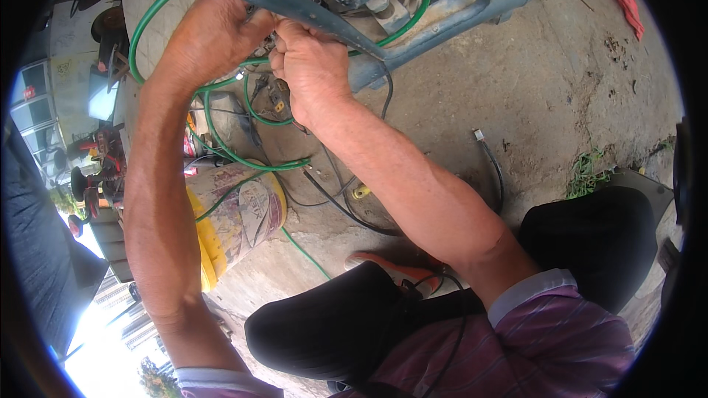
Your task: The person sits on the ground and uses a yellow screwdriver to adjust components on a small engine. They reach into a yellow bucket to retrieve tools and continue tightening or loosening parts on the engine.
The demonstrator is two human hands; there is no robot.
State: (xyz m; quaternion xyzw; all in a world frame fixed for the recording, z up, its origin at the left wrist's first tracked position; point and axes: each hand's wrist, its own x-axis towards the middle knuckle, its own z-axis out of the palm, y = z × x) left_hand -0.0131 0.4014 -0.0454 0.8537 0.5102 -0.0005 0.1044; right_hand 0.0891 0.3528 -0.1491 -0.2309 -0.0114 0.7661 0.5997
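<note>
My left hand (220, 29) reaches in under a blue-grey tubular metal frame (295, 6), its fingers bent and partly hidden behind the tube. Close beside it, my right hand (318, 65) is closed, with thumb and fingers pressed together. Whatever lies between the fingertips of either hand is hidden. A thin green hose (133, 46) loops around the left wrist, passes behind the hands and curves over the frame. Just below the right hand hangs a small dark part with a yellowish patch (279, 97), among several black wires.
A yellow and white bucket (209, 242) lies near my left forearm. On the concrete floor are a black cable with a pale end (491, 158), a small yellow object (361, 191) and a red cloth (621, 0). Dark clothing of another person (44, 258) shows at far left.
</note>
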